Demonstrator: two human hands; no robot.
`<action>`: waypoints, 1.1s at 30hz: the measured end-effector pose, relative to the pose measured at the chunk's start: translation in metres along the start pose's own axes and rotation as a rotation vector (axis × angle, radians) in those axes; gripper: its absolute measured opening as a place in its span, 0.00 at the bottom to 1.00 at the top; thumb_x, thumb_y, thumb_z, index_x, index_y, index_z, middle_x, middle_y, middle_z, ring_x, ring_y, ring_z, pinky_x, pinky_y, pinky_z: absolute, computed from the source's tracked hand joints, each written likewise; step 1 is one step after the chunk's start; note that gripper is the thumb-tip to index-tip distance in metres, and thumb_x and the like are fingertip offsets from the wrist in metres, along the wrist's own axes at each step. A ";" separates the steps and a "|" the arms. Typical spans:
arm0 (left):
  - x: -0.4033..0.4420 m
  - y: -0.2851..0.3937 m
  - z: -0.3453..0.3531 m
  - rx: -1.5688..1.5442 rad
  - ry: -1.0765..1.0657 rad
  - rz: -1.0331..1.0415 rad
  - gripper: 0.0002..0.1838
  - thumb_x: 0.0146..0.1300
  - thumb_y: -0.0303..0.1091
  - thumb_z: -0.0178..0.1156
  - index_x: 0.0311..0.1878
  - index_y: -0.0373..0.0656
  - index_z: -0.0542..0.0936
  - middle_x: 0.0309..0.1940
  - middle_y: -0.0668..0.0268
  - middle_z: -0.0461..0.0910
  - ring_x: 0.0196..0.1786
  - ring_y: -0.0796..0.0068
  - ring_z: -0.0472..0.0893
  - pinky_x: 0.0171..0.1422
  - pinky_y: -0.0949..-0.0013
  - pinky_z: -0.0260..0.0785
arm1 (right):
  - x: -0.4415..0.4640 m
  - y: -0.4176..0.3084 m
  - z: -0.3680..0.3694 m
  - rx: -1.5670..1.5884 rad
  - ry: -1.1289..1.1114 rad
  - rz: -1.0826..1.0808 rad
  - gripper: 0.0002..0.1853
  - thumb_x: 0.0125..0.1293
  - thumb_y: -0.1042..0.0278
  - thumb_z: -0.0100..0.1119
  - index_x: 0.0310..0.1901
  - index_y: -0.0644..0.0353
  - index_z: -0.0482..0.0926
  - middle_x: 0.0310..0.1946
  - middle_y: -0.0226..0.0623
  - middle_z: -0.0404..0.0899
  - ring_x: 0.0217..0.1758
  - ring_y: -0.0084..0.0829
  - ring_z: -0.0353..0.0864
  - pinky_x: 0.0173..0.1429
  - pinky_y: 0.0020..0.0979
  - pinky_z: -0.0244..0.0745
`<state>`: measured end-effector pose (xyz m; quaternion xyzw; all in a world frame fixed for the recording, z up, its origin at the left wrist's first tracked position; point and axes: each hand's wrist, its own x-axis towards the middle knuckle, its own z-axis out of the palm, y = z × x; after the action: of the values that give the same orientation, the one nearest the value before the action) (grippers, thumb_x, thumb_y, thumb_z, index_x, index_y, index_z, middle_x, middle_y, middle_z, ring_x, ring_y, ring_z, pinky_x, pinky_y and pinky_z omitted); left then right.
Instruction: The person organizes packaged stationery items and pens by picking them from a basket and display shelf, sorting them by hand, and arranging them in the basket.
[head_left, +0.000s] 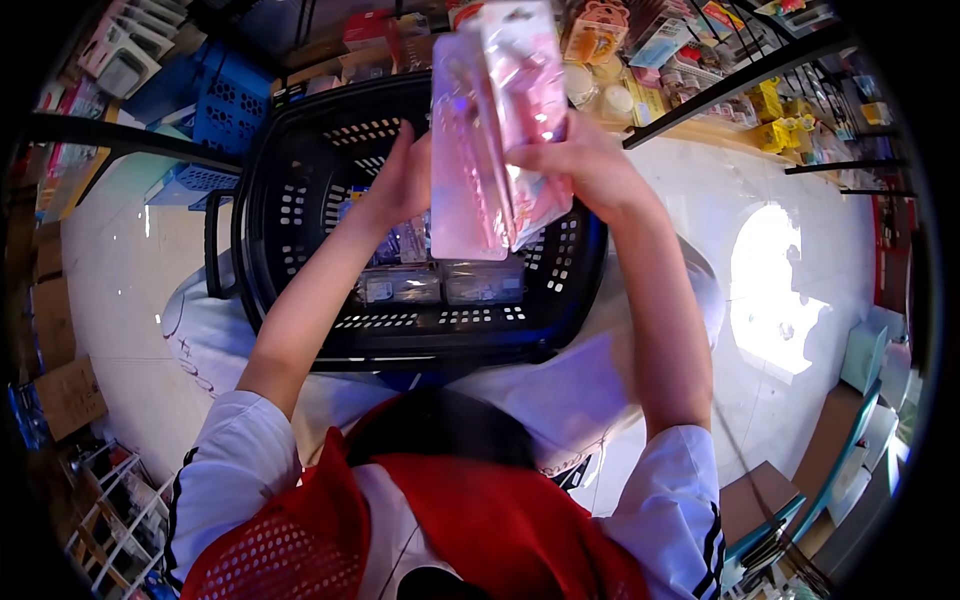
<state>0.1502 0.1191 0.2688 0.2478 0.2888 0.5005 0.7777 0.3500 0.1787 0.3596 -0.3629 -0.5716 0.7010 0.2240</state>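
Two or more pink blister packages (468, 150) stand upright, pressed side by side, above the black basket (400, 350). My right hand (580, 165) grips them from the right, its thumb across the front of the clear plastic. At their left edge is my left hand (405, 180), thumb up and its other fingers hidden behind the pack. Below, inside the basket, lie clear plastic boxes (485, 283) and some purple-blue packages (405, 243).
Shelves with packaged goods (600, 35) run along the top. A blue perforated basket (228, 105) is at the upper left. Cardboard boxes (70, 398) stand at the left, a white wire rack (115, 510) at the lower left, and a brown-topped stool (760, 505) at the lower right.
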 end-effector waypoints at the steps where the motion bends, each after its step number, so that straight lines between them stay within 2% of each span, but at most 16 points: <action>1: -0.006 0.000 -0.011 -0.140 -0.137 -0.003 0.42 0.56 0.66 0.40 0.63 0.41 0.53 0.60 0.57 0.60 0.62 0.65 0.62 0.64 0.59 0.54 | 0.010 0.016 0.007 -0.006 -0.030 0.040 0.17 0.42 0.67 0.66 0.34 0.66 0.76 0.25 0.30 0.75 0.24 0.18 0.71 0.27 0.20 0.64; 2: -0.011 -0.001 -0.022 -0.280 -0.275 -0.006 0.41 0.56 0.65 0.42 0.63 0.41 0.55 0.59 0.57 0.62 0.60 0.66 0.65 0.63 0.59 0.57 | 0.018 0.035 0.015 -0.014 -0.059 0.080 0.17 0.42 0.67 0.66 0.34 0.66 0.76 0.25 0.31 0.75 0.25 0.18 0.72 0.29 0.20 0.66; 4: -0.018 -0.003 -0.012 0.142 0.068 0.012 0.37 0.57 0.60 0.48 0.60 0.41 0.60 0.54 0.59 0.68 0.54 0.69 0.71 0.58 0.63 0.64 | 0.025 0.053 0.033 -0.005 0.029 0.082 0.16 0.43 0.69 0.65 0.35 0.67 0.77 0.26 0.33 0.76 0.26 0.20 0.74 0.29 0.22 0.67; 6: -0.012 -0.015 -0.019 0.057 0.191 -0.019 0.26 0.59 0.49 0.52 0.55 0.41 0.66 0.48 0.61 0.73 0.48 0.71 0.74 0.52 0.66 0.68 | 0.033 0.080 0.043 0.162 0.053 0.136 0.15 0.46 0.72 0.63 0.37 0.69 0.76 0.28 0.36 0.77 0.28 0.26 0.77 0.29 0.27 0.72; 8: -0.008 -0.035 -0.013 -0.059 0.321 0.068 0.23 0.61 0.46 0.52 0.54 0.40 0.67 0.46 0.62 0.74 0.47 0.71 0.75 0.51 0.67 0.68 | 0.035 0.091 0.050 0.292 0.097 0.190 0.15 0.47 0.73 0.63 0.37 0.70 0.75 0.29 0.37 0.77 0.29 0.28 0.78 0.29 0.31 0.75; 9: -0.007 -0.041 -0.010 -0.034 0.382 0.075 0.23 0.62 0.47 0.50 0.53 0.40 0.67 0.45 0.63 0.74 0.46 0.71 0.75 0.51 0.67 0.68 | 0.033 0.088 0.050 0.332 0.048 0.260 0.17 0.52 0.75 0.59 0.44 0.68 0.72 0.36 0.38 0.77 0.35 0.27 0.78 0.40 0.30 0.75; 12: -0.004 -0.051 -0.008 0.041 0.564 0.119 0.24 0.63 0.49 0.47 0.53 0.40 0.67 0.45 0.64 0.74 0.46 0.72 0.74 0.51 0.68 0.67 | 0.027 0.080 0.059 0.492 0.063 0.221 0.14 0.48 0.73 0.63 0.35 0.72 0.75 0.27 0.38 0.77 0.27 0.30 0.77 0.29 0.32 0.75; 16: -0.006 -0.048 -0.006 -0.021 0.530 0.187 0.24 0.61 0.51 0.49 0.50 0.41 0.69 0.40 0.67 0.75 0.41 0.75 0.75 0.47 0.69 0.68 | 0.034 0.080 0.050 0.225 0.242 0.217 0.13 0.47 0.73 0.64 0.34 0.72 0.75 0.28 0.39 0.77 0.26 0.30 0.77 0.28 0.30 0.73; 18: -0.003 -0.051 -0.027 0.022 0.539 0.170 0.23 0.62 0.52 0.47 0.50 0.42 0.69 0.42 0.64 0.75 0.44 0.72 0.75 0.49 0.67 0.68 | 0.032 0.067 0.044 0.153 0.371 0.158 0.14 0.46 0.73 0.64 0.33 0.72 0.75 0.27 0.39 0.76 0.26 0.30 0.77 0.28 0.29 0.73; 20: -0.004 -0.051 -0.038 -0.043 0.562 0.143 0.22 0.62 0.50 0.48 0.49 0.42 0.69 0.41 0.64 0.75 0.43 0.72 0.76 0.49 0.67 0.69 | 0.041 0.072 0.030 0.277 0.413 0.107 0.14 0.47 0.76 0.63 0.35 0.72 0.74 0.28 0.42 0.76 0.26 0.32 0.78 0.27 0.31 0.75; 21: -0.001 -0.057 -0.057 -0.082 0.553 0.158 0.19 0.58 0.49 0.55 0.44 0.44 0.72 0.33 0.70 0.76 0.34 0.78 0.75 0.40 0.72 0.69 | 0.034 0.056 0.029 0.331 0.403 0.108 0.15 0.48 0.76 0.61 0.38 0.72 0.73 0.30 0.41 0.76 0.28 0.32 0.78 0.30 0.31 0.76; 22: -0.002 -0.058 -0.067 -0.038 0.608 0.167 0.19 0.57 0.47 0.57 0.43 0.43 0.73 0.32 0.70 0.76 0.33 0.77 0.76 0.39 0.71 0.70 | 0.026 0.043 0.029 0.384 0.392 0.109 0.16 0.50 0.76 0.60 0.40 0.72 0.72 0.32 0.40 0.77 0.30 0.32 0.78 0.33 0.32 0.76; 25: -0.007 -0.066 -0.101 0.137 0.774 0.010 0.21 0.53 0.48 0.61 0.41 0.41 0.75 0.33 0.67 0.77 0.34 0.74 0.77 0.39 0.68 0.71 | 0.023 0.036 0.016 0.487 0.361 0.009 0.17 0.51 0.76 0.59 0.44 0.70 0.69 0.33 0.39 0.76 0.32 0.32 0.78 0.36 0.32 0.77; 28: 0.000 -0.090 -0.143 0.020 0.882 -0.140 0.22 0.51 0.49 0.63 0.41 0.40 0.75 0.34 0.65 0.78 0.34 0.72 0.78 0.40 0.67 0.71 | 0.021 0.032 0.009 0.541 0.388 -0.080 0.15 0.50 0.77 0.59 0.41 0.69 0.71 0.32 0.40 0.76 0.30 0.33 0.78 0.27 0.35 0.77; 29: 0.007 -0.098 -0.157 0.053 0.888 -0.204 0.24 0.51 0.48 0.63 0.42 0.38 0.75 0.35 0.64 0.78 0.34 0.70 0.78 0.40 0.65 0.71 | 0.015 0.025 0.008 0.565 0.368 -0.052 0.16 0.50 0.77 0.59 0.42 0.69 0.71 0.33 0.39 0.76 0.32 0.32 0.78 0.33 0.34 0.77; 33: 0.028 -0.141 -0.208 0.165 0.919 -0.250 0.26 0.52 0.48 0.62 0.46 0.36 0.73 0.38 0.62 0.77 0.35 0.71 0.77 0.40 0.66 0.70 | 0.017 0.033 0.002 0.587 0.369 -0.085 0.16 0.51 0.77 0.58 0.43 0.68 0.70 0.34 0.39 0.76 0.33 0.32 0.78 0.36 0.33 0.77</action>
<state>0.1043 0.1123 0.0206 0.0255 0.6688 0.4361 0.6016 0.3405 0.1819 0.3239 -0.3796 -0.3099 0.7481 0.4474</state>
